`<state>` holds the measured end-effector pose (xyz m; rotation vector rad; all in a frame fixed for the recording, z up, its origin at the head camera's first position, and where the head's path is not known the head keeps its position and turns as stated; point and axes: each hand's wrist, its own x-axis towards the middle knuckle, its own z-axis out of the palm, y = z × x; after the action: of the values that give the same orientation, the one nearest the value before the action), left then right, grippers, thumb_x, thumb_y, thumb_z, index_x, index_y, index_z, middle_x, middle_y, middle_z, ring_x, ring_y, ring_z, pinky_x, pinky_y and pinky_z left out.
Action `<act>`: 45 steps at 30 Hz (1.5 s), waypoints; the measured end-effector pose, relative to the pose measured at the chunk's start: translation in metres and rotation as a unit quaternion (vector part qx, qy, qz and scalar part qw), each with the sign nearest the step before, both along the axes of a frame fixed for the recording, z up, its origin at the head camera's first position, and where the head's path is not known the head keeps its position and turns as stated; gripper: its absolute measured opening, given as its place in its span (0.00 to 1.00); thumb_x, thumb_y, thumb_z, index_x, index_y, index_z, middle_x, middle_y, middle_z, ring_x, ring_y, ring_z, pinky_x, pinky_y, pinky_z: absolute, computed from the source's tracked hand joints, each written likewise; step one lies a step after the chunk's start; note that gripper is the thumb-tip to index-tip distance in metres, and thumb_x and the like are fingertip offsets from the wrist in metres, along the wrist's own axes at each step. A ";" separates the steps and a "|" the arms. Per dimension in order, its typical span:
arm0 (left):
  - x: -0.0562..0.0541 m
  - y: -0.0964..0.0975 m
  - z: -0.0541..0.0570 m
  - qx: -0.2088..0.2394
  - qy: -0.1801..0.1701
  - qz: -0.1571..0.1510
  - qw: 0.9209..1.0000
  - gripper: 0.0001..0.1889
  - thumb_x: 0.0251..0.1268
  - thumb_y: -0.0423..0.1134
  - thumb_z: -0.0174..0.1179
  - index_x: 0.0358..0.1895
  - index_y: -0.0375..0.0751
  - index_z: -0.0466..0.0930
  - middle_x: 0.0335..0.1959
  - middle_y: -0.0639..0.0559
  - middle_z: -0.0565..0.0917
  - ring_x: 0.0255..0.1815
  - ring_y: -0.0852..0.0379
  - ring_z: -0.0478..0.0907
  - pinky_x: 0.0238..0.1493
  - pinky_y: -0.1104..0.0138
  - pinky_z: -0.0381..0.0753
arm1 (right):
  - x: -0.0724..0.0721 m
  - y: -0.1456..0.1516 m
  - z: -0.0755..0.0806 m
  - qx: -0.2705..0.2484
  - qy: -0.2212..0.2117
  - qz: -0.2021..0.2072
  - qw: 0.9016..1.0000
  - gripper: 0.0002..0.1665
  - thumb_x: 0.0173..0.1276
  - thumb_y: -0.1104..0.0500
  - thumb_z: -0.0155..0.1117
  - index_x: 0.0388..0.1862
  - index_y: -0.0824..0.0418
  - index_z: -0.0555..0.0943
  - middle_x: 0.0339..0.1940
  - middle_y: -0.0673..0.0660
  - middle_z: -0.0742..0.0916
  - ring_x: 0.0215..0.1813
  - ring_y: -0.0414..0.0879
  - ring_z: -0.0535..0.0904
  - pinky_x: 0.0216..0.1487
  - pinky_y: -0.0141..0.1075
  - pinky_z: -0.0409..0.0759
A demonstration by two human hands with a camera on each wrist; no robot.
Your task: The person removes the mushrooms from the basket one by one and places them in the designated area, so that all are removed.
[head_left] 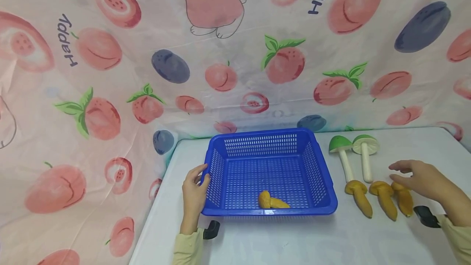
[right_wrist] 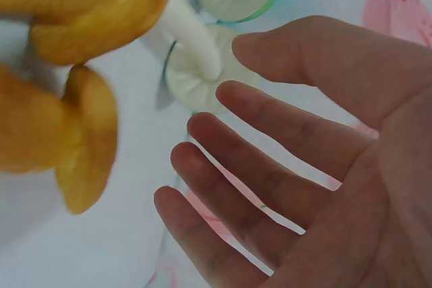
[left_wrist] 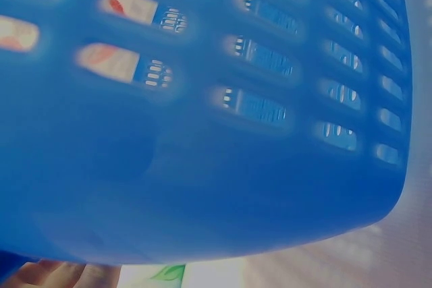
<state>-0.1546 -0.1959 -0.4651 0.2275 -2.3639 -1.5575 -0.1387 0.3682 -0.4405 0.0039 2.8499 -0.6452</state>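
Observation:
My left hand grips the left rim of a blue plastic basket, whose slotted side fills the left wrist view. Inside the basket, near its front wall, lies one brown toy mushroom. Over at the right, my right hand hovers with fingers spread and nothing in them. Just beneath it is a brown mushroom, partly covered by the hand in the head view. Two more brown mushrooms, a middle one and a left one, lie beside it in a row.
Behind the brown row lie two white-stemmed mushrooms, one with a green cap and one showing its pale underside. A white cloth covers the table. A fruit-printed curtain hangs along the back and left.

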 end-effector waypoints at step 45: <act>0.002 0.002 0.002 -0.004 0.008 -0.002 1.000 0.17 0.68 0.31 0.60 0.58 0.40 0.82 0.62 0.42 0.78 0.55 0.41 0.81 0.59 0.46 0.79 | -0.022 -0.137 0.045 -0.120 0.135 0.139 0.974 0.21 0.65 0.64 0.66 0.54 0.76 0.78 0.47 0.70 0.85 0.47 0.61 0.82 0.50 0.56 0.82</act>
<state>-0.1521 -0.1944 -0.4628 0.2086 -2.3592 -1.5458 -0.1607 0.2316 -0.3957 -0.5530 2.9180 -0.9859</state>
